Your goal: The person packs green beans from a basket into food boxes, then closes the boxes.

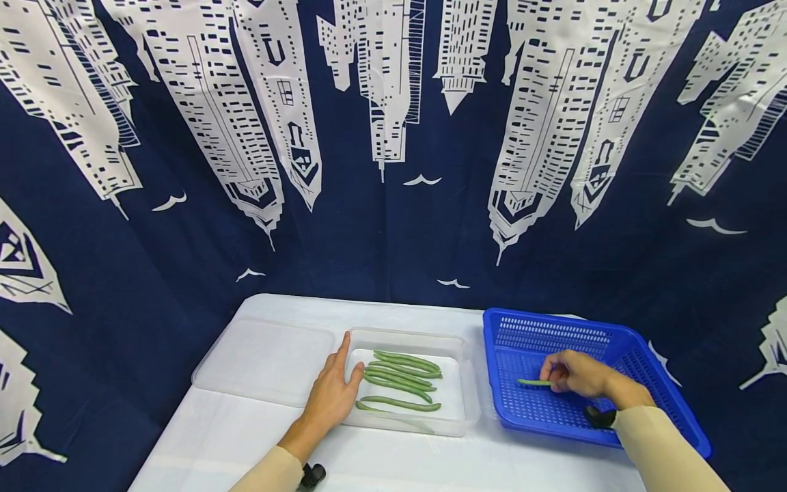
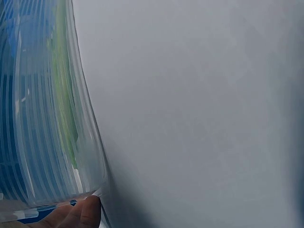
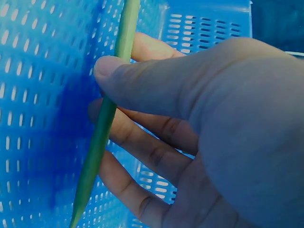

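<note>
My right hand is inside the blue basket, pinching a green bean between thumb and fingers. The bean runs lengthwise across the fingers in the right wrist view, close over the perforated basket floor. At the left end of a clear plastic container, my left hand rests with its fingers extended along the rim. Several green beans lie side by side in that container. The left wrist view shows the container's ribbed wall with the left fingertips at its corner.
A translucent lid lies flat on the white table, left of the container. The basket stands at the table's right side. A dark blue cloth with white printed buildings hangs behind the table.
</note>
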A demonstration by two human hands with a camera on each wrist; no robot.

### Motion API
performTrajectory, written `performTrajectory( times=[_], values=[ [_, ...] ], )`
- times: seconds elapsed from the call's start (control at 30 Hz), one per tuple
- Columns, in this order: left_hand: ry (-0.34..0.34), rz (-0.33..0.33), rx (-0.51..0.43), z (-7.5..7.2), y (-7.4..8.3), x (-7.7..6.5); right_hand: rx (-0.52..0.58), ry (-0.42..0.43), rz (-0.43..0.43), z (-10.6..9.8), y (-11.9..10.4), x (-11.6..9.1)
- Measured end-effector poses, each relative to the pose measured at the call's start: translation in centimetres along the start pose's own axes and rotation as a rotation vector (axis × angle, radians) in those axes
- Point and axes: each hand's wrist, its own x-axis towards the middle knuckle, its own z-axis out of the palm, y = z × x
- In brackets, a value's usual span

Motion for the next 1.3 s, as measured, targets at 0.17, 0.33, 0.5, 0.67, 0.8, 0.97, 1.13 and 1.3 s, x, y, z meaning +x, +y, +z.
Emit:
performTrajectory(
  times=[0.17, 0.33, 0.5, 0.67, 0.8, 0.97, 1.13, 1.3],
  values=[
    [-0.002, 0.001, 0.003, 0.0, -0.1, -0.1, -0.030, 0.022, -0.025, -0.1, -0.6, -0.1],
    [-0.001, 0.000, 0.008, -0.1, 0.0, -0.2, -0.085, 0.072, -0.044, -0.4, -1.7, -0.3],
    [0.003, 0.001, 0.007, -0.3, 0.1, -0.2, -0.109, 0.110, -0.090, -0.6, -3.1, -0.1],
    [0.002, 0.000, 0.007, -0.2, 0.1, -0.2, -0.129, 0.130, -0.111, -0.7, -4.7, 0.1],
    [0.004, 0.000, 0.002, -0.2, 0.1, -0.1, -0.140, 0.140, -0.119, -0.8, -5.8, 0.1],
    [0.004, -0.001, 0.006, 0.0, 0.0, -0.1, -0.180, 0.168, -0.121, -1.0, -7.3, 0.1],
    [0.003, -0.003, 0.013, 0.0, 0.0, 0.0, -0.202, 0.201, -0.150, -1.0, -9.0, 0.1],
    [-0.001, -0.007, 0.006, 0.0, 0.0, 0.0, -0.219, 0.229, -0.169, -0.4, -10.8, 0.5]
  ],
)
